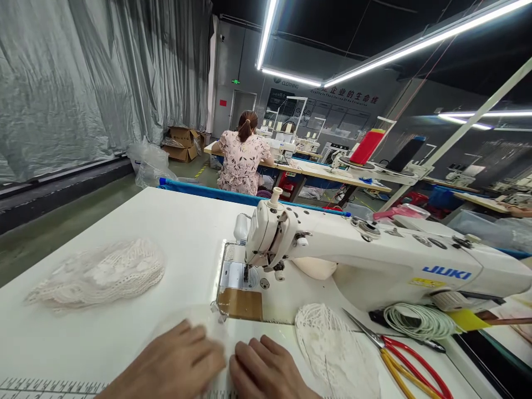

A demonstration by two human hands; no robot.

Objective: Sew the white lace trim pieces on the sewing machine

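Note:
My left hand (178, 357) is at the front edge of the white sewing table, slightly blurred, with its fingers curled together. A faint, sheer whitish material (172, 320) shows just beyond its knuckles; I cannot make out what is in the fingers. Close beside it, my right hand (268, 368) has its fingers bent down toward the tabletop, and whatever they hold is hidden. Ahead of both hands stands a white sewing machine (270, 244), its presser foot (246, 274) over the metal plate. A white lace piece (332, 346) lies right of my right hand.
Another lace bundle (108, 271) rests on the left of the table (183, 221). Scissors (393, 349) with red and yellow handles lie at right, near a coil of pale cord (419, 320). A printed ruler (50, 386) runs along the front edge. A co-worker (245, 155) sits ahead.

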